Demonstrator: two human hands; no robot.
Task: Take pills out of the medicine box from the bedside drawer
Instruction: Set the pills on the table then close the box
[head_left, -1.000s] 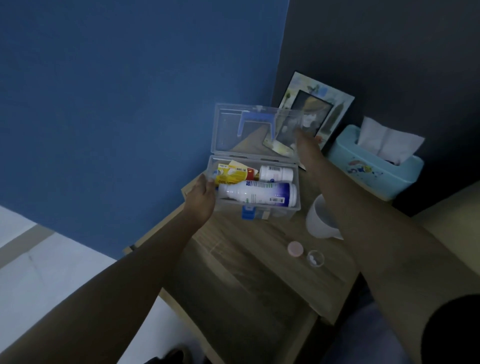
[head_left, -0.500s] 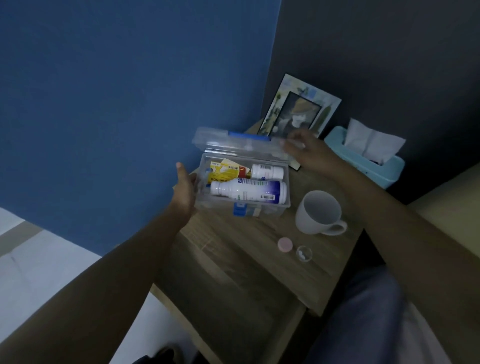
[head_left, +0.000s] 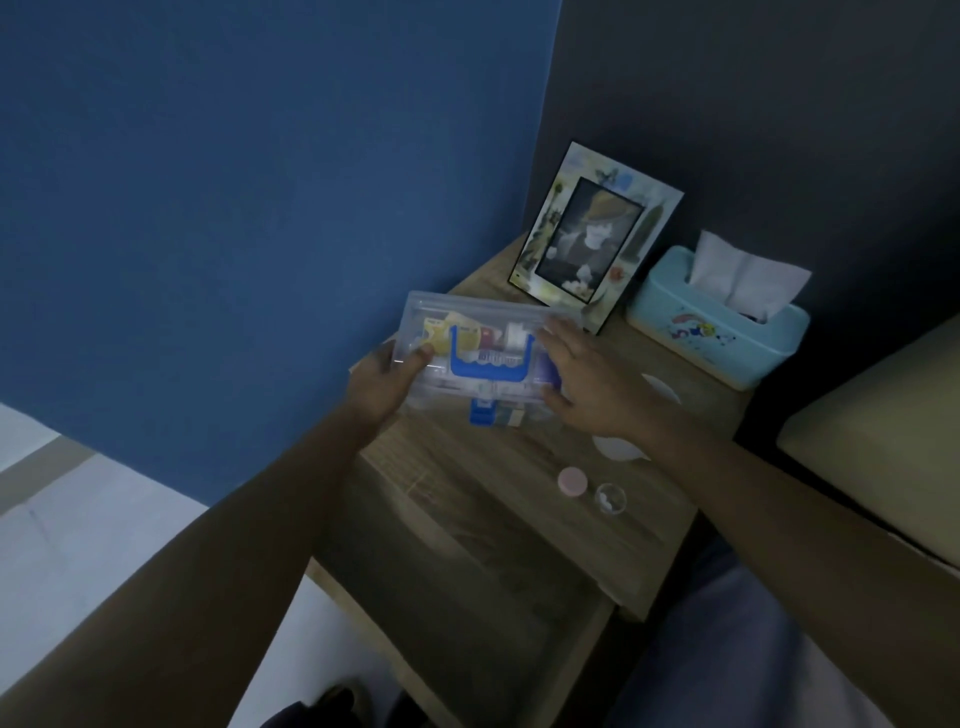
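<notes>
A clear plastic medicine box (head_left: 470, 322) with a blue handle (head_left: 491, 364) and blue front latch (head_left: 482, 414) sits on the wooden bedside table (head_left: 493, 483). Its lid is down; bottles and yellow packets show through it. My left hand (head_left: 387, 382) grips the box's left end, thumb on the lid. My right hand (head_left: 589, 384) lies flat on the lid's right end. A small clear pill cup (head_left: 610, 498) with white pills and a pink cap (head_left: 573, 481) rest on the table near the front.
A photo frame (head_left: 595, 236) leans on the dark wall behind the box. A light-blue tissue box (head_left: 719, 332) stands at the right. A white mug (head_left: 621, 447) is mostly hidden under my right wrist. The open drawer (head_left: 467, 587) lies below. A bed edge (head_left: 872, 431) is at right.
The box's lid went from standing open to lying shut. My right hand came down with the lid onto its right end. My left hand shifted up onto the box's left end.
</notes>
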